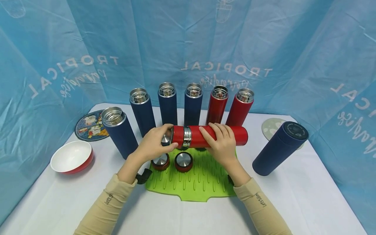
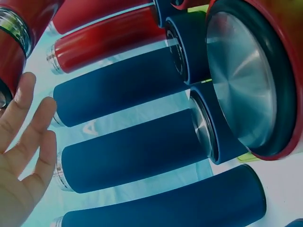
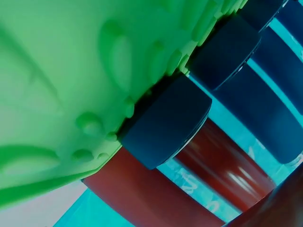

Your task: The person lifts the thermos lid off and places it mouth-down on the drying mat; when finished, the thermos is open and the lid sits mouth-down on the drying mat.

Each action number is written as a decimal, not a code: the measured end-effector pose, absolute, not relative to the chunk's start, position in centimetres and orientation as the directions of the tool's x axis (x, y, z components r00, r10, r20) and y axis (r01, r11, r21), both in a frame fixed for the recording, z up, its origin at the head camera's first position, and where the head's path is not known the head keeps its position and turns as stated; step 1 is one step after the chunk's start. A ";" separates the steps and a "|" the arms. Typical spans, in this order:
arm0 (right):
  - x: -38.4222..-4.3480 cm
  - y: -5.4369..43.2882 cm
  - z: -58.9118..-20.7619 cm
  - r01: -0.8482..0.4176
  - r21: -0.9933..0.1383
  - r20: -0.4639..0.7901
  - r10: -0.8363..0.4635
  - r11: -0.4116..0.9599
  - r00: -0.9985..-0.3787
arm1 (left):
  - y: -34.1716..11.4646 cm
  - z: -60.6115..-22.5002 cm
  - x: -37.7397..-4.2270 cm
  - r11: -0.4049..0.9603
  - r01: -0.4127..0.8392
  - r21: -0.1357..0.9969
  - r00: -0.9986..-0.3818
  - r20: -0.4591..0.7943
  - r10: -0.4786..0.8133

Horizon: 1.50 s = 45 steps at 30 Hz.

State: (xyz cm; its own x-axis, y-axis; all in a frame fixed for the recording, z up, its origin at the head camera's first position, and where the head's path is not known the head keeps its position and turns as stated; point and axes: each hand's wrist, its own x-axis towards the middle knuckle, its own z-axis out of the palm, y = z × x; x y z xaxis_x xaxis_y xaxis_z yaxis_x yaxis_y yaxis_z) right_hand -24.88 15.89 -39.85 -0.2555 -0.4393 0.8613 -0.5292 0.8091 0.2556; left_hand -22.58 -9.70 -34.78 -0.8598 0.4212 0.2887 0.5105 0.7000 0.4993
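A red thermos flask lies sideways in the air above the green mat, its capped end to the left. Its body is gripped by my right hand, fingers over the top. My left hand is at the red lid, thumb and forefinger either side of the end; in the left wrist view its other fingers stretch out apart. A silver band shows between lid and body. Below, two red caps with steel tops, a left cap and a right cap, sit on the mat.
Behind stand uncapped flasks, blue ones and red ones. Blue caps line the mat's far edge. Another uncapped blue flask and a bowl are left. A dark-topped blue flask stands right.
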 end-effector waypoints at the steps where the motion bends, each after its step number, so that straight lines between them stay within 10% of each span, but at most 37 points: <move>1: -24.9 16.0 -39.8 -0.528 0.245 0.867 -0.427 0.813 -0.255 | -9.7 -34.8 -22.5 0.702 0.491 0.516 -0.871 0.274 0.407; 7: -25.1 16.6 -39.3 -0.527 0.078 0.911 -0.275 0.846 -0.307 | -9.2 -35.1 -22.5 0.700 0.472 0.535 -0.881 0.264 0.393; 20: -25.3 19.2 -37.5 -0.390 -0.716 0.665 0.396 0.579 -0.633 | -4.4 -37.0 -20.7 0.640 0.543 0.543 -0.827 0.211 0.522; 45: -28.0 22.8 -38.8 -0.247 -0.930 0.366 0.697 0.271 -0.616 | 0.8 -40.9 -20.7 0.758 0.600 0.254 -0.797 0.115 0.593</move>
State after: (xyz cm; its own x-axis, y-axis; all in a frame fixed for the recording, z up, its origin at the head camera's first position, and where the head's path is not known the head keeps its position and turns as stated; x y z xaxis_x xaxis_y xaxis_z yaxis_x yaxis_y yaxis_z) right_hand -28.03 22.85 -38.77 -0.6163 0.6971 0.3663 -0.2465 0.2709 -0.9305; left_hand -20.69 0.81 -40.86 -0.7972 0.5926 0.1154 0.6004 0.7583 0.2539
